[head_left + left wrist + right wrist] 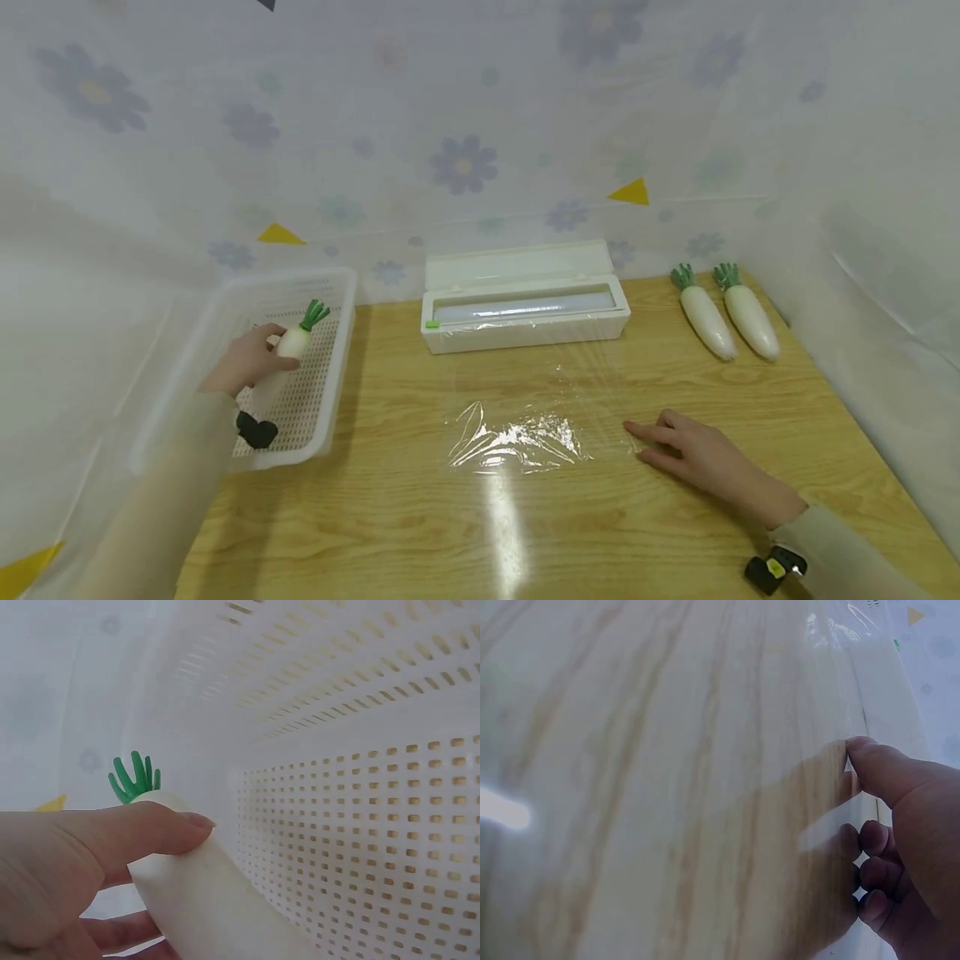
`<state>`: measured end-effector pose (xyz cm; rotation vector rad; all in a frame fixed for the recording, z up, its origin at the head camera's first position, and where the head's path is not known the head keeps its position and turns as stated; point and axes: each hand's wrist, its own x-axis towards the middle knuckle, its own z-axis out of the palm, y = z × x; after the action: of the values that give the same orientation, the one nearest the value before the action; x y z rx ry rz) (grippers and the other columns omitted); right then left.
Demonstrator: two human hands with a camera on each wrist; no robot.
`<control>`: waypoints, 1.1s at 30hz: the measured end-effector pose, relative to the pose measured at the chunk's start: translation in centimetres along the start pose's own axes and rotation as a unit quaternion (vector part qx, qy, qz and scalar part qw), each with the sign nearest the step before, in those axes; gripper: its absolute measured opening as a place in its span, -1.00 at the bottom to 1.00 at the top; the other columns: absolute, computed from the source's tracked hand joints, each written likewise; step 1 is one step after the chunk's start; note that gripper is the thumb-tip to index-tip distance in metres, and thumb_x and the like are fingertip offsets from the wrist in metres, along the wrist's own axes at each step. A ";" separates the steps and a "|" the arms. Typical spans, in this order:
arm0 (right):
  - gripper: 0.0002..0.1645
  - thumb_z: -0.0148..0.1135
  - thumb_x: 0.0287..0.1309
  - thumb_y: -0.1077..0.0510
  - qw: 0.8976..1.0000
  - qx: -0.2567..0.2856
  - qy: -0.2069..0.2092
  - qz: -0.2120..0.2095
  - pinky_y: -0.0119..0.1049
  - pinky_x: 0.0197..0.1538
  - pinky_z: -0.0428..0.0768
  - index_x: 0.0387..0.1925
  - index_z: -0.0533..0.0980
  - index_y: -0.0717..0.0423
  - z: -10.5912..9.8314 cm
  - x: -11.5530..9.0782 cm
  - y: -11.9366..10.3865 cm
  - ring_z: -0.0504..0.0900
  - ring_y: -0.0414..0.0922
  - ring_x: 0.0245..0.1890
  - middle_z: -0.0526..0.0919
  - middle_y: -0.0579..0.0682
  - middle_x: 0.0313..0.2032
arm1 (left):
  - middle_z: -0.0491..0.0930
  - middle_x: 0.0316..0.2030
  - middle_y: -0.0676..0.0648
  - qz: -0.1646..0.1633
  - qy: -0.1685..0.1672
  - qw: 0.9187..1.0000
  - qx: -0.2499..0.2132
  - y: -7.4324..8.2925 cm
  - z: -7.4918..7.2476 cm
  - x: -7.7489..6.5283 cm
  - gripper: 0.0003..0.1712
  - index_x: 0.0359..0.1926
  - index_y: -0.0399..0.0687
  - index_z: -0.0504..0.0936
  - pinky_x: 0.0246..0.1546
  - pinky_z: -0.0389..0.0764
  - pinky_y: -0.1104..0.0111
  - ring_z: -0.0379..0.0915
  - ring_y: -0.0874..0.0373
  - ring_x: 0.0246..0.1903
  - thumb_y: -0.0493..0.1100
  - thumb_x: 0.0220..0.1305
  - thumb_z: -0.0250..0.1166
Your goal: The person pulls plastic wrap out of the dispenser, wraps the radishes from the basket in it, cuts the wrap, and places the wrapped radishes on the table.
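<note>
My left hand [251, 358] grips a white radish [294, 342] with green leaf stubs inside the white plastic basket [342, 367]. The left wrist view shows the thumb laid across the top of the radish [217, 900], close to its leaves, while its lower end runs out of view. On the table, a sheet of clear cling film [517, 437] stretches forward from a white film dispenser [525, 333] with a raised lid. My right hand [701, 458] has its fingertips down on the tabletop at the right edge of that film.
Two white radishes [708, 323] with a glossy look lie side by side at the back right of the wooden table [405, 517]. Flower-patterned sheeting [465, 108] hangs behind and along both sides. A green slider [432, 324] sits at the dispenser's left end.
</note>
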<state>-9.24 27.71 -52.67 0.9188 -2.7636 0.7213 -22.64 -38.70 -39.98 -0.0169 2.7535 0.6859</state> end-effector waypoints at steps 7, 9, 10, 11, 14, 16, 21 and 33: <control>-0.43 0.49 0.23 0.09 1.000 -0.005 -0.003 0.003 -0.50 -0.44 0.32 0.27 0.63 0.02 -0.1 -0.1 0.0 0.25 -0.47 -0.46 0.43 -0.35 -0.31 | 0.37 0.17 -0.68 0.014 0.082 0.996 0.006 1.3 -1.7 -2.4 -0.12 0.47 -0.52 0.17 -0.19 0.69 -0.18 0.50 -0.52 0.01 -0.07 0.40 0.36; -0.43 0.49 0.23 0.09 1.000 -0.006 -0.003 0.004 -0.50 -0.44 0.32 0.27 0.63 0.02 -0.1 -0.1 0.0 0.25 -0.47 -0.46 0.43 -0.36 -0.30 | 0.35 0.20 -0.66 0.011 0.100 0.995 0.000 1.6 -2.0 -3.3 -0.13 0.46 -0.53 0.16 -0.14 0.66 -0.22 0.45 -0.53 0.06 -0.06 0.42 0.35; -0.43 0.49 0.24 0.09 1.000 -0.007 -0.004 0.005 -0.50 -0.44 0.32 0.28 0.63 0.02 -0.1 -0.1 0.0 0.25 -0.47 -0.46 0.43 -0.36 -0.30 | 0.35 0.21 -0.64 0.011 0.111 0.994 -0.001 1.8 -2.1 -3.7 -0.14 0.44 -0.53 0.17 -0.12 0.66 -0.23 0.44 -0.53 0.08 -0.05 0.42 0.36; -0.44 0.48 0.24 0.09 1.000 -0.008 -0.005 0.006 -0.49 -0.44 0.32 0.27 0.63 0.02 -0.1 -0.2 0.0 0.25 -0.47 -0.46 0.43 -0.36 -0.30 | 0.35 0.21 -0.63 0.012 0.121 0.993 -0.003 2.0 -2.1 -4.1 -0.14 0.43 -0.53 0.18 -0.11 0.65 -0.24 0.43 -0.52 0.09 -0.05 0.42 0.36; -0.44 0.49 0.24 0.09 1.000 -0.008 -0.005 0.008 -0.49 -0.44 0.32 0.27 0.63 0.02 -0.2 -0.2 0.0 0.25 -0.47 -0.46 0.43 -0.37 -0.31 | 0.37 0.21 -0.60 0.027 0.156 0.987 -0.009 2.8 -2.1 -5.4 -0.16 0.40 -0.53 0.20 -0.12 0.64 -0.25 0.43 -0.49 0.10 -0.06 0.40 0.39; -0.44 0.49 0.24 0.09 1.000 -0.007 -0.004 0.007 -0.49 -0.44 0.31 0.27 0.63 0.01 -0.2 -0.3 0.0 0.24 -0.47 -0.46 0.43 -0.36 -0.30 | 0.40 0.20 -0.59 0.042 0.178 0.983 -0.015 3.6 -1.9 -6.2 -0.19 0.39 -0.51 0.24 -0.12 0.63 -0.25 0.43 -0.47 0.09 -0.08 0.40 0.39; -0.44 0.48 0.24 0.09 1.000 -0.006 -0.001 -0.001 -0.49 -0.47 0.29 0.28 0.64 -0.03 -0.3 -0.3 0.0 0.23 -0.47 -0.46 0.43 -0.36 -0.30 | 0.50 0.12 -0.54 0.097 0.219 0.971 -0.027 6.1 -0.8 -8.0 -0.29 0.36 -0.43 0.36 -0.11 0.57 -0.27 0.45 -0.44 0.06 -0.19 0.35 0.44; -0.43 0.49 0.23 0.10 1.000 -0.006 0.007 -0.011 -0.50 -0.44 0.30 0.28 0.63 -0.04 0.2 -0.3 0.3 0.23 -0.48 -0.46 0.41 -0.37 -0.30 | 0.61 0.06 -0.34 0.200 0.225 0.953 -0.019 11.9 2.4 -10.7 -0.35 0.30 -0.27 0.55 -0.13 0.60 -0.18 0.52 -0.23 0.00 -0.26 0.22 0.55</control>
<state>-9.21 27.95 -53.04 0.9370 -2.7392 0.7041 -12.78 -27.77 -33.41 0.4421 3.2182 0.9350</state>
